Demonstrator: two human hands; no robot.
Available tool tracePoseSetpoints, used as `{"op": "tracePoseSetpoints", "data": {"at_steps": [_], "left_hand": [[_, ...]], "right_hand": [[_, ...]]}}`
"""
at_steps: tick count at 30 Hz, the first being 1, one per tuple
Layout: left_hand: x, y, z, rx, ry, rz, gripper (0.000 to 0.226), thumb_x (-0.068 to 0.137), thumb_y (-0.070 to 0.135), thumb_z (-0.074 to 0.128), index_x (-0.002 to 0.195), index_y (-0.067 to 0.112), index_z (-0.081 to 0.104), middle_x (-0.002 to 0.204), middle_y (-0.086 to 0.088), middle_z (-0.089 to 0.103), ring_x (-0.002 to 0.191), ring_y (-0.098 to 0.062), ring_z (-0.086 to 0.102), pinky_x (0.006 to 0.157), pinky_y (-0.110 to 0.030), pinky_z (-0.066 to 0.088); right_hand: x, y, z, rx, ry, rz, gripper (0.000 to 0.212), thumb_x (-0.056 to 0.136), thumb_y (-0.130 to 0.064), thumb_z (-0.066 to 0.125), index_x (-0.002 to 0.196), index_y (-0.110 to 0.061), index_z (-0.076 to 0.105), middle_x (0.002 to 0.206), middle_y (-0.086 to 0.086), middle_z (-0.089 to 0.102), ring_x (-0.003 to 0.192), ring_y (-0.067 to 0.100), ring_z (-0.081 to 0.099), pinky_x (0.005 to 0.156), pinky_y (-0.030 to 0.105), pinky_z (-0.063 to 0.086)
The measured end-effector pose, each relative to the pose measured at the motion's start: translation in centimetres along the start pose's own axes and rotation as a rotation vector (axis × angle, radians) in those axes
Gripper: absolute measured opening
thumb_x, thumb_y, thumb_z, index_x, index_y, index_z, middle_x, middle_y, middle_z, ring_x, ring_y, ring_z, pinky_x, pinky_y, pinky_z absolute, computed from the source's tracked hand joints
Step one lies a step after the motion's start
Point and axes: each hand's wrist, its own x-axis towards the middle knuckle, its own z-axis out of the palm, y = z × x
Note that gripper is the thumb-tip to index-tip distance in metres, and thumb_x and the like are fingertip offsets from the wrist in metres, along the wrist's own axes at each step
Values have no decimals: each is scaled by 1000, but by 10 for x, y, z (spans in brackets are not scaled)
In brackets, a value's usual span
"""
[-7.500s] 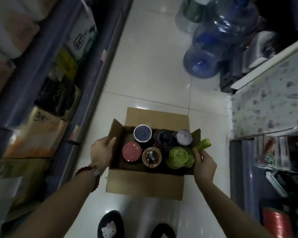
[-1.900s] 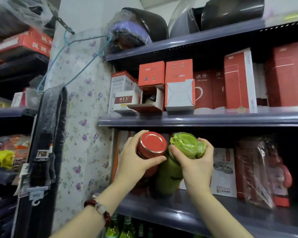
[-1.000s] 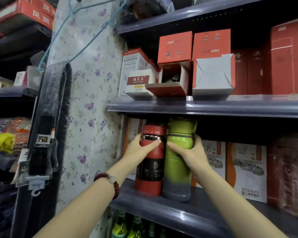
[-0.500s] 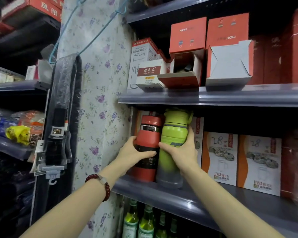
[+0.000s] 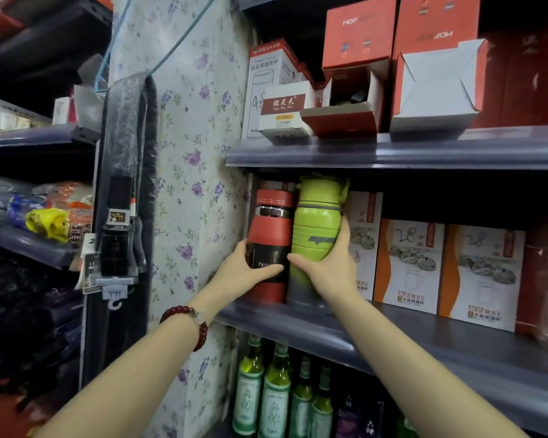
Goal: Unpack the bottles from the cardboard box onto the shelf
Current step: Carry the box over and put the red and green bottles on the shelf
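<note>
**Two bottles parked at the shelf's left end**

She has both bottles standing on the shelf [image 5: 408,339] now, tucked into its far left corner against the flowered wall panel [image 5: 187,172]. The left hand [image 5: 238,276] wraps the lower body of the red bottle [image 5: 271,235], thumb across the black band; the right hand [image 5: 332,267] cups the green bottle [image 5: 318,226], its fingers [image 5: 344,232] curled round the far side. Both grips look closed on the bottles, not let go yet. The two bottles touch side by side, upright, bases near the shelf's front edge, and their caps reach just under the shelf above [image 5: 393,153]. My guess is she holds them low to steady them and slide them back as a pair, keeping them clear of the printed boxes [image 5: 408,263] just to the right.

Reading what I can: the red bottle's black band begins "FAS", the rest hidden by her thumb. The boxes beside it say "fashion", with "28" handwritten on top. Overhead, orange cartons [image 5: 358,30] read "HDF", one upside down, and a white carton [image 5: 266,83] says "DKADI". The cardboard box itself is out of sight
</note>
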Motion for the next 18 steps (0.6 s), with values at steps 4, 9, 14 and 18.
{"op": "tracePoseSetpoints", "data": {"at_steps": [4,9,14,18], "left_hand": [[-19,-1,-6,108,-41,24,77,66,37,77,134,29,42,118,10,62,110,-11,60,100,-38,47],[-47,7,-12,359,7,-8,63,77,13,68,136,10,48,134,-8,58,122,-22,54,104,-30,41],[-104,17,-12,442,58,-105,38,85,10,62,122,8,62,126,-12,64,115,-23,59,95,-25,43],[-165,23,-13,502,86,-193,27,86,12,61,112,9,68,110,-8,69,104,-21,63,84,-22,43]], "right_hand": [[-21,3,-3,-81,-27,41,106,69,-19,82,151,-22,14,136,12,44,125,29,45,101,39,40],[-42,5,-17,-250,-90,78,72,80,-17,72,141,-10,33,143,14,34,132,35,36,105,40,37],[-81,2,-35,-355,-148,-43,59,87,-24,64,139,-10,39,147,13,31,134,37,32,105,43,36],[-127,3,-36,-326,-321,-238,44,87,-19,60,129,-12,49,132,12,47,123,35,41,98,42,39]]}}
